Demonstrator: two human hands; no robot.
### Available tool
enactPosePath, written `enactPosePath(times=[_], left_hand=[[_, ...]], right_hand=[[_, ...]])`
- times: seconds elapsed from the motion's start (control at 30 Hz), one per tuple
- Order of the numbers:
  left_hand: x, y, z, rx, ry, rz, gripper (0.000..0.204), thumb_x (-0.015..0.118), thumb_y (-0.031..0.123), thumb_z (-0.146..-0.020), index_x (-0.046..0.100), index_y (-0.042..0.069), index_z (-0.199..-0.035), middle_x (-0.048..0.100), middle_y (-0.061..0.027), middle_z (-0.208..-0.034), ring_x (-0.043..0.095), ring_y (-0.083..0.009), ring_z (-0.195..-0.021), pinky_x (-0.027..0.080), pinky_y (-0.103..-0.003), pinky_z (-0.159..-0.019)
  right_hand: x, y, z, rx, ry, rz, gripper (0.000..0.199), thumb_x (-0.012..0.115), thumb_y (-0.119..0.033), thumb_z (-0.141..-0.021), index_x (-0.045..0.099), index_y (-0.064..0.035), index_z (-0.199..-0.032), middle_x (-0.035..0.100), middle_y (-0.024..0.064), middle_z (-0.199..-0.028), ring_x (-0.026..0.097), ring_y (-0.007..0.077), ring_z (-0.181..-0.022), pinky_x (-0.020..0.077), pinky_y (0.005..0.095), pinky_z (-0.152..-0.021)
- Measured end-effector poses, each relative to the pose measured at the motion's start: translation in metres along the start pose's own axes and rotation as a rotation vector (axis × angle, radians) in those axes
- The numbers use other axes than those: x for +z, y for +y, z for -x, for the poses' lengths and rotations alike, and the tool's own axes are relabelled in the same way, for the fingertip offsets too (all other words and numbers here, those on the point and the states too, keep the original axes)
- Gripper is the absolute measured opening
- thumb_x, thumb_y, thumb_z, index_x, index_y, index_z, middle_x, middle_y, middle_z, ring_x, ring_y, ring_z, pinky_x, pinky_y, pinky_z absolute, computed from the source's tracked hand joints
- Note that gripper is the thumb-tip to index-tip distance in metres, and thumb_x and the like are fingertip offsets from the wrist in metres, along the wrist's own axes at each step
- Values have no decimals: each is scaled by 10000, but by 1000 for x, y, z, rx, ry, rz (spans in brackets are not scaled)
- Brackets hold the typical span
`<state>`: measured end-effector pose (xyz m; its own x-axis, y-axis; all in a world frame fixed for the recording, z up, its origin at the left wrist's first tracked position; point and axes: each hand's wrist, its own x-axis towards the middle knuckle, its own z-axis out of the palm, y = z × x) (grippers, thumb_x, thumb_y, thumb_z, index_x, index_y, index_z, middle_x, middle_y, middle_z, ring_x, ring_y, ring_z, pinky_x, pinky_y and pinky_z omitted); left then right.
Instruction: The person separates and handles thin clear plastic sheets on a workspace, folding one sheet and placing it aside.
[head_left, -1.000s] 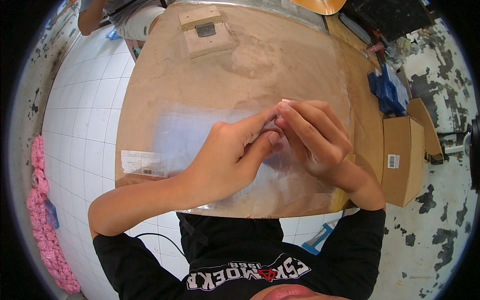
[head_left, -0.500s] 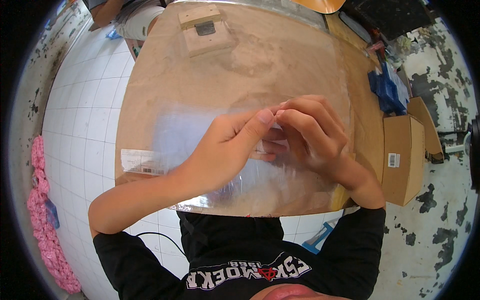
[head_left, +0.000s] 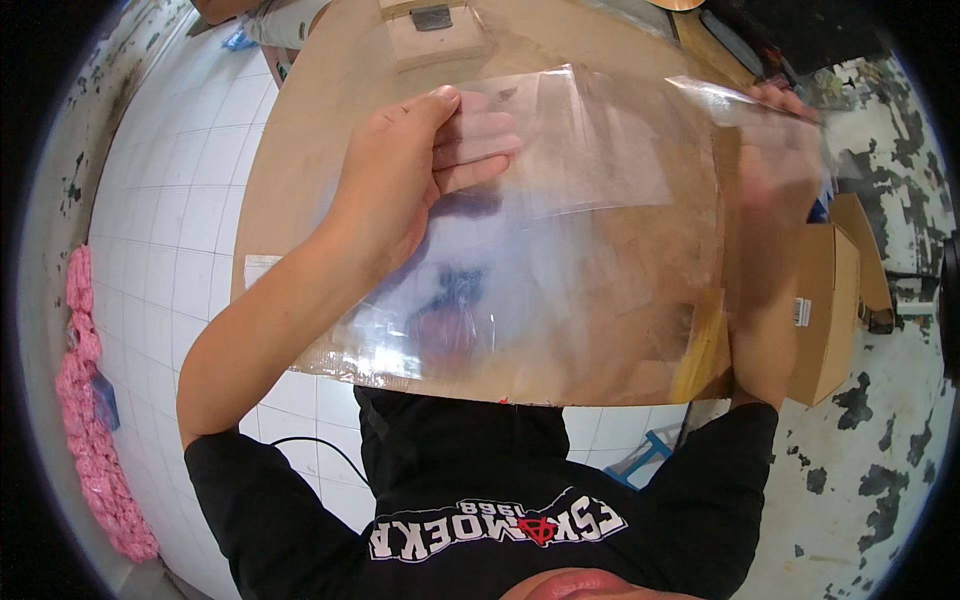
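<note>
My left hand (head_left: 415, 150) grips the left end of a clear plastic sheet (head_left: 610, 150), thumb on top and fingers showing through it. The sheet is held above a brown work surface (head_left: 640, 330). Out to the right, my right hand (head_left: 780, 150) is smeared by motion, its fingers bent over a second clear plastic film (head_left: 710, 97). Whether the two pieces are joined, I cannot tell. More shiny clear plastic (head_left: 400, 345) lies on the surface in front of me.
A wooden block with a dark metal piece (head_left: 440, 38) sits at the far edge. An open cardboard box (head_left: 825, 310) stands at the right, near a peeling wall. Yellow tape (head_left: 695, 360) marks the near right corner. Pink bundled material (head_left: 85, 420) lies on the floor at left.
My hands were together, fingertips pinched at the middle. They have parted: the left moved up and left with the clear sheet, the right swung far right with the film.
</note>
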<state>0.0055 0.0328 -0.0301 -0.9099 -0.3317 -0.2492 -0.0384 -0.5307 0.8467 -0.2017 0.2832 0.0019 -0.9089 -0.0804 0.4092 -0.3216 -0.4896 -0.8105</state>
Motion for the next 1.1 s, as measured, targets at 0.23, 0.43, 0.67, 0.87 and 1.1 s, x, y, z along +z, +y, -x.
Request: enactPosePath(times=[0.23,0.43,0.67,0.87,1.1], left_hand=[[1,-11,-2,-19,-54,-78,358,502,291,-990,562,-26,-1145,659,-177,-1074,686,-247,-879,581,-329,-779],[-4,-14,-3,-7,-105,-131,367,506,319,-993,559,-4,-1160,662,-175,-1070,694,-226,-840,588,-301,-698],[3,-10,-1,-3,-130,-119,351,503,311,-997,563,3,-1154,671,-147,-1028,696,-205,-751,583,-274,-621],[6,-13,2,60,-194,-165,354,488,307,-1007,575,-8,-1144,677,-132,-977,698,-194,-725,580,-260,-614],[12,-10,6,68,-205,-202,383,492,331,-1005,574,-11,-1157,680,-139,-980,705,-212,-749,589,-278,-636]], right_hand=[[11,-44,24,160,-584,-50,161,499,-246,-1005,515,-88,-1030,524,4,-797,493,96,-602,456,258,-587],[81,12,120,-187,-1289,649,106,653,-206,-875,591,-124,-902,579,30,-751,544,156,-552,438,254,-513],[92,12,140,-873,-1179,926,128,696,-230,-790,636,-130,-843,632,19,-831,598,171,-670,455,279,-529],[95,-1,98,-817,-827,1117,311,698,-214,-809,650,-85,-1088,622,85,-1029,591,266,-845,494,350,-679],[89,7,83,-561,-870,1059,379,751,-144,-773,644,-49,-1124,633,134,-1061,605,320,-957,499,367,-812]])
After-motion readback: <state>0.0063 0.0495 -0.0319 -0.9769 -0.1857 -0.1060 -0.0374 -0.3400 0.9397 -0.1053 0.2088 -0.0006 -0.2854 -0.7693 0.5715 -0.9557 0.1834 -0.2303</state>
